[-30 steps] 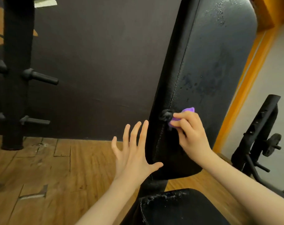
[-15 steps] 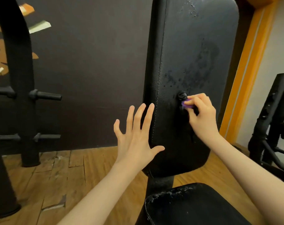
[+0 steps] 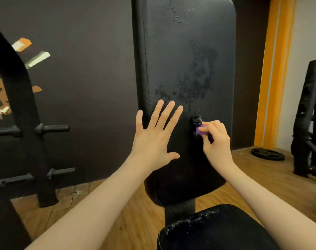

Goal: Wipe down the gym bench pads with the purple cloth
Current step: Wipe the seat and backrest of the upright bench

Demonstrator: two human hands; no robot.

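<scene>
The black upright back pad (image 3: 186, 60) of the gym bench fills the middle of the view, speckled with droplets and a smeared damp patch. My right hand (image 3: 216, 141) grips a small bunched purple cloth (image 3: 201, 130) against the pad's lower part, just below a dark lump on the surface. Only a sliver of the cloth shows between the fingers. My left hand (image 3: 155, 134) is spread flat with straight fingers at the pad's left edge. The black seat pad (image 3: 216, 230) lies at the bottom, its near rim dotted with droplets.
A black plate rack (image 3: 27, 123) with pegs stands at the left before a dark wall. A weight plate (image 3: 268, 153) lies on the wooden floor at the right, beside another black machine (image 3: 308, 120) and an orange wall stripe (image 3: 276, 69).
The view has swung so the back pad now faces me squarely. My right hand with the cloth sits further toward the pad's middle; my left hand stays spread at its left edge.
</scene>
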